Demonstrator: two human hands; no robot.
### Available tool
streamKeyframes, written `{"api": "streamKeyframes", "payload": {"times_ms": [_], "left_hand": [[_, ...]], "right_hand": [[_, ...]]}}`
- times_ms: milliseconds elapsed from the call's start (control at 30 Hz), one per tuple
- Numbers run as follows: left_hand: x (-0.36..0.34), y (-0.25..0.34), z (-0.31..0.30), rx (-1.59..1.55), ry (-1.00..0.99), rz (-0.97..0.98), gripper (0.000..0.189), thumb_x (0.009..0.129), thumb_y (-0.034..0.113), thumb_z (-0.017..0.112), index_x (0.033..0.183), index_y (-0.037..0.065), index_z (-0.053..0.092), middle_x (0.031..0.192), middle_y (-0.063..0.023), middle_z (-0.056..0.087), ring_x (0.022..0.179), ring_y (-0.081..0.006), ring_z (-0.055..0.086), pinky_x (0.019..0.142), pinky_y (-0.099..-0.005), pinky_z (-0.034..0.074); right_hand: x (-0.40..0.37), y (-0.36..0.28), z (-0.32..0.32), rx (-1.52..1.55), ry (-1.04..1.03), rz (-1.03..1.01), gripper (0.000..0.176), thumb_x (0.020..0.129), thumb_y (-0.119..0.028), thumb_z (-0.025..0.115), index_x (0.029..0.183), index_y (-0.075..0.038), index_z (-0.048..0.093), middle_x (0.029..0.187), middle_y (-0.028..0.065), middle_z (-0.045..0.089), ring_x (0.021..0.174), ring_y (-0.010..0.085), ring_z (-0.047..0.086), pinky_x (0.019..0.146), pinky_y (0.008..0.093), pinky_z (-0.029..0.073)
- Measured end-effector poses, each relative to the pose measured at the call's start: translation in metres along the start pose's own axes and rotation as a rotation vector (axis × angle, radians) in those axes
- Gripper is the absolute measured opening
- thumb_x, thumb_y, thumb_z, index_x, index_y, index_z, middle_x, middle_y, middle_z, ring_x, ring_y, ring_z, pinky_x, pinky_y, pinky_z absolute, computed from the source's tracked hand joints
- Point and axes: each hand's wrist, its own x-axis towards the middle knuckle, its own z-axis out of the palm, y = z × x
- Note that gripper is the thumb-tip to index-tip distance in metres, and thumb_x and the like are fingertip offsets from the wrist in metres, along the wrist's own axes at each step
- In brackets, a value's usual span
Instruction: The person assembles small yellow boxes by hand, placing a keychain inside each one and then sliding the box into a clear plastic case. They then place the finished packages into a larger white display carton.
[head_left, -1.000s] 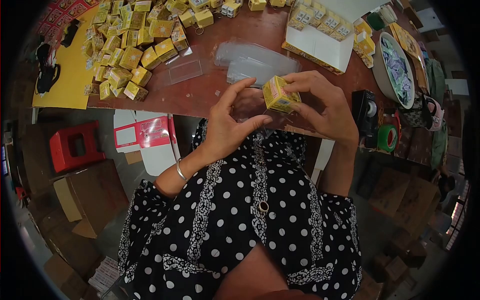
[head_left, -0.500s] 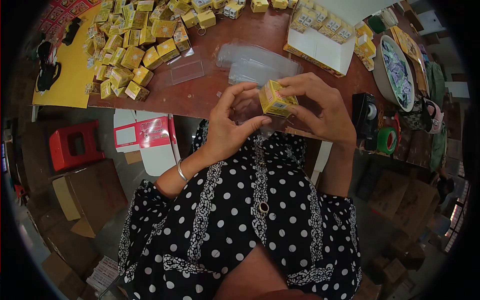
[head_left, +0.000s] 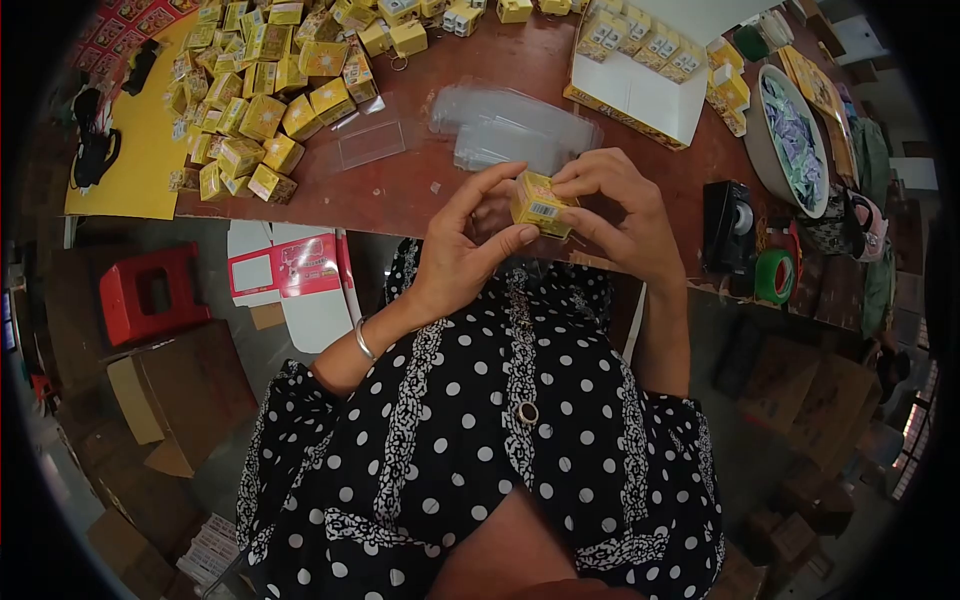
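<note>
A small yellow printed carton (head_left: 541, 207) with a barcode on its near side is held between my two hands, just off the table's front edge. My right hand (head_left: 625, 215) pinches its right side between thumb and fingers. My left hand (head_left: 465, 240) curves round its left side, with thumb and index fingertip at the carton's edges; the other fingers are partly hidden behind. Something clear and shiny shows between the left fingers and below the carton, too faint to name. Beyond my hands, flat clear plastic sleeves (head_left: 515, 130) lie stacked on the red-brown table (head_left: 430, 185).
Many similar cartons (head_left: 262, 118) are heaped at the left, beside a single clear sleeve (head_left: 368, 145). A white display box (head_left: 655, 100) holds rows of small pieces. To the right are a tape dispenser (head_left: 728, 225), green tape (head_left: 773, 276) and a basin (head_left: 765, 140).
My right hand has moved left with the carton, which has turned so its barcode side faces me. The left thumb and index fingertip have come against the carton.
</note>
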Motion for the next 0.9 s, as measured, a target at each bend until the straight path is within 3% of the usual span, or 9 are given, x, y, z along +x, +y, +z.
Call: {"api": "streamKeyframes", "payload": {"times_ms": [167, 267, 333, 367, 433, 467, 567, 633, 900], "left_hand": [[0.001, 0.003, 0.001, 0.005, -0.010, -0.015, 0.060, 0.097, -0.001, 0.068, 0.151, 0.003, 0.044, 0.132, -0.0110, 0.062, 0.118, -0.0157, 0.063, 0.101, -0.0283, 0.053], [0.002, 0.003, 0.003, -0.027, -0.008, -0.034, 0.056, 0.098, 0.001, 0.068, 0.149, 0.003, 0.046, 0.132, -0.0118, 0.063, 0.118, -0.0161, 0.063, 0.101, -0.0283, 0.053], [0.005, 0.001, 0.002, -0.049, 0.018, 0.005, 0.052, 0.099, 0.003, 0.067, 0.147, 0.003, 0.049, 0.133, -0.0121, 0.063, 0.120, -0.0169, 0.063, 0.101, -0.0289, 0.053], [0.006, 0.002, 0.002, -0.049, 0.019, 0.004, 0.052, 0.099, 0.003, 0.067, 0.147, 0.003, 0.049, 0.133, -0.0121, 0.063, 0.120, -0.0169, 0.063, 0.101, -0.0289, 0.053], [0.007, 0.003, 0.001, -0.016, 0.039, -0.004, 0.046, 0.099, 0.004, 0.067, 0.143, 0.002, 0.053, 0.131, -0.0091, 0.062, 0.121, -0.0167, 0.062, 0.101, -0.0288, 0.053], [0.006, 0.000, 0.000, -0.017, 0.037, -0.007, 0.046, 0.099, 0.004, 0.067, 0.143, 0.002, 0.053, 0.131, -0.0091, 0.062, 0.121, -0.0167, 0.062, 0.101, -0.0288, 0.053], [0.003, -0.012, -0.002, -0.051, -0.031, -0.043, 0.040, 0.099, 0.005, 0.067, 0.138, 0.001, 0.055, 0.134, -0.0069, 0.057, 0.121, -0.0171, 0.062, 0.100, -0.0287, 0.053], [0.002, -0.014, -0.003, -0.059, -0.063, -0.023, 0.034, 0.099, 0.004, 0.067, 0.132, 0.001, 0.057, 0.136, -0.0066, 0.052, 0.121, -0.0185, 0.062, 0.100, -0.0291, 0.054], [0.008, -0.009, -0.010, -0.173, -0.035, 0.014, 0.034, 0.096, 0.001, 0.070, 0.126, 0.001, 0.056, 0.134, -0.0094, 0.055, 0.121, -0.0191, 0.061, 0.101, -0.0306, 0.055]], "right_hand": [[-0.003, 0.001, 0.007, -0.002, 0.003, -0.008, 0.027, 0.081, -0.009, 0.079, 0.106, -0.004, 0.074, 0.117, 0.0081, 0.072, 0.112, 0.0278, 0.062, 0.101, 0.0402, 0.047], [-0.005, 0.000, 0.008, -0.058, -0.016, -0.036, 0.038, 0.081, -0.013, 0.080, 0.117, -0.005, 0.071, 0.123, 0.0091, 0.070, 0.117, 0.0284, 0.061, 0.101, 0.0403, 0.048], [-0.007, -0.014, 0.016, -0.062, 0.220, 0.025, 0.047, 0.086, -0.017, 0.079, 0.129, -0.004, 0.065, 0.133, 0.0125, 0.065, 0.123, 0.0275, 0.060, 0.103, 0.0386, 0.048], [-0.012, -0.015, 0.021, -0.061, 0.219, 0.026, 0.047, 0.086, -0.017, 0.079, 0.129, -0.004, 0.065, 0.133, 0.0125, 0.065, 0.123, 0.0275, 0.060, 0.103, 0.0386, 0.048], [-0.024, -0.011, 0.034, 0.477, 0.284, 0.317, 0.049, 0.092, -0.016, 0.075, 0.136, -0.001, 0.058, 0.142, 0.0165, 0.057, 0.127, 0.0245, 0.058, 0.104, 0.0363, 0.049], [-0.028, -0.010, 0.042, 0.477, 0.286, 0.319, 0.049, 0.092, -0.016, 0.075, 0.136, -0.001, 0.058, 0.142, 0.0165, 0.057, 0.127, 0.0245, 0.058, 0.104, 0.0363, 0.049], [-0.038, -0.006, 0.056, 0.661, 0.240, 0.407, 0.041, 0.094, -0.010, 0.074, 0.132, -0.001, 0.061, 0.141, 0.0140, 0.058, 0.121, 0.0181, 0.061, 0.099, 0.0325, 0.053], [-0.037, -0.003, 0.058, 0.592, 0.257, 0.243, 0.037, 0.095, -0.004, 0.069, 0.131, -0.002, 0.060, 0.136, 0.0150, 0.060, 0.119, 0.0156, 0.062, 0.097, 0.0309, 0.054], [-0.025, -0.012, 0.069, 0.642, 0.391, 0.181, 0.013, 0.095, -0.003, 0.069, 0.103, 0.001, 0.059, 0.128, 0.0154, 0.065, 0.127, 0.0228, 0.057, 0.108, 0.0361, 0.046]]}}
